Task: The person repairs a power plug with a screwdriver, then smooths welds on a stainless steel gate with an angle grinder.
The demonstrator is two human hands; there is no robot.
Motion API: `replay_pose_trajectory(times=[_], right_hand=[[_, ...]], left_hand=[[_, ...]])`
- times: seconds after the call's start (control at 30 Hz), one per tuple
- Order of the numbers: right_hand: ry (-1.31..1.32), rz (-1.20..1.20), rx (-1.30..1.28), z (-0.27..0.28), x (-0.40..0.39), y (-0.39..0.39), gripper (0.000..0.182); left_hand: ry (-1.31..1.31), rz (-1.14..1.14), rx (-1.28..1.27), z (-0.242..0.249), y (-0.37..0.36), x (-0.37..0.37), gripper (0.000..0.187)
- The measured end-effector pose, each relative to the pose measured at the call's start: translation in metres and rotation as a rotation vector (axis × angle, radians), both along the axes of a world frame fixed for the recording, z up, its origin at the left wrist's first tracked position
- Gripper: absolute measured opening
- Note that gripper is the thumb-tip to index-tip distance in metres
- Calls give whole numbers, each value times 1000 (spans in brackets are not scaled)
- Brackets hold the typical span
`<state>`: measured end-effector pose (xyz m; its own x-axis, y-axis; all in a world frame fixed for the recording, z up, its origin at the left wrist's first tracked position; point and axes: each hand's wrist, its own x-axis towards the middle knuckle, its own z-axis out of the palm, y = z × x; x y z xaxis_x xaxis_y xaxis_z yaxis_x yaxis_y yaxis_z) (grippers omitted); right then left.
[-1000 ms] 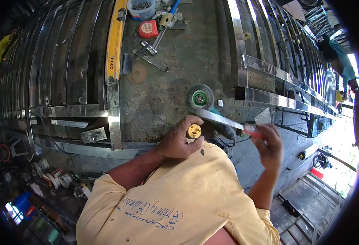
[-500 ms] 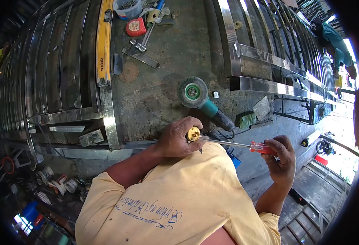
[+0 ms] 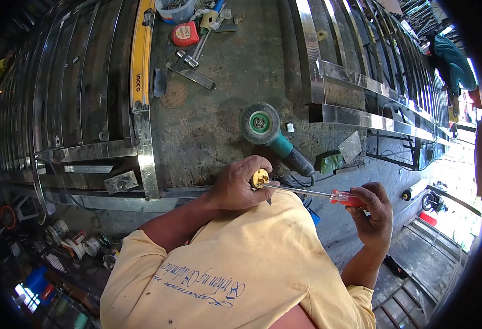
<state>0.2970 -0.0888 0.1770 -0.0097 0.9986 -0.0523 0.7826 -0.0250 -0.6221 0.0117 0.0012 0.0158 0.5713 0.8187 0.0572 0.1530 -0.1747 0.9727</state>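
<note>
Close in front of my chest, my left hand (image 3: 241, 183) is closed around a yellow electrical plug (image 3: 260, 178), its face turned up. My right hand (image 3: 373, 211) grips the clear red handle of a screwdriver (image 3: 342, 198). The screwdriver's shaft runs level to the left, and its tip meets the plug; the exact contact is too small to make out. Just beyond my left hand, an angle grinder (image 3: 274, 141) lies on the workbench (image 3: 197, 137) with its disc facing up.
Barred metal frames (image 3: 87, 151) lie to the left, with more frames (image 3: 372, 77) at right. A yellow spirit level (image 3: 140, 66), red tape measure (image 3: 185, 34), brown disc (image 3: 173, 94) and small bucket (image 3: 175, 10) sit further back. Another person (image 3: 454, 63) stands at far right.
My right hand and the screwdriver have shifted slightly left, the tip moving onto the plug. My left hand keeps its hold on the plug.
</note>
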Motion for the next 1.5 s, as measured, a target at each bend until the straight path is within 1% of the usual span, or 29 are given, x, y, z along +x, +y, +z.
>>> replay_pose_trajectory(times=[0.27, 0.33, 0.43, 0.53, 0.63, 0.77, 0.83, 0.9, 0.97, 1.03, 1.07, 1.17, 1.23, 1.3, 1.33, 1.43, 1.5], right_hand=[[-103, 49, 47, 3, -1, 0, 36], [-171, 85, 75, 10, -4, 2, 36], [-179, 67, 71, 20, -10, -2, 38], [-269, 144, 65, 35, -16, 3, 39], [-367, 213, 3, 54, -25, 9, 40], [-251, 337, -59, 68, -22, 22, 37], [-207, 389, -105, 72, -20, 29, 37], [-224, 380, -84, 74, -24, 34, 41], [-150, 322, -25, 69, -28, 39, 43], [11, 218, 65, 57, -28, 44, 40], [59, 236, 116, 54, -26, 47, 30], [111, 308, 9, 44, 0, 42, 23], [81, 82, -88, 37, -5, 34, 22], [39, 17, -217, 36, 0, 30, 22], [-32, -33, -356, 42, 1, 29, 23], [66, 59, 143, 28, -18, 31, 26], [121, 29, 59, 24, -6, 23, 27]], left_hand=[[51, -36, -49, 4, 2, 1, 42], [94, -45, -48, 3, 0, 1, 41], [135, -90, -15, 2, -4, 2, 40], [171, -135, -31, 3, -8, 3, 40], [200, -165, -33, 5, -9, 3, 41], [225, -207, 10, 7, -9, 3, 37], [252, -210, 12, 9, -9, 5, 40], [263, -211, 14, 9, -10, 4, 41], [259, -215, 23, 8, -9, 4, 41], [269, -225, 23, 8, -8, 3, 41], [272, -229, 22, 8, -7, 3, 41], [254, -221, -6, 7, -6, 2, 41], [237, -208, -4, 5, -6, 2, 41], [238, -213, -11, 4, -8, 2, 41], [247, -216, -16, 3, -7, 2, 40], [251, -227, -25, 5, -5, 2, 40], [240, -237, -20, 5, -5, 4, 39]])
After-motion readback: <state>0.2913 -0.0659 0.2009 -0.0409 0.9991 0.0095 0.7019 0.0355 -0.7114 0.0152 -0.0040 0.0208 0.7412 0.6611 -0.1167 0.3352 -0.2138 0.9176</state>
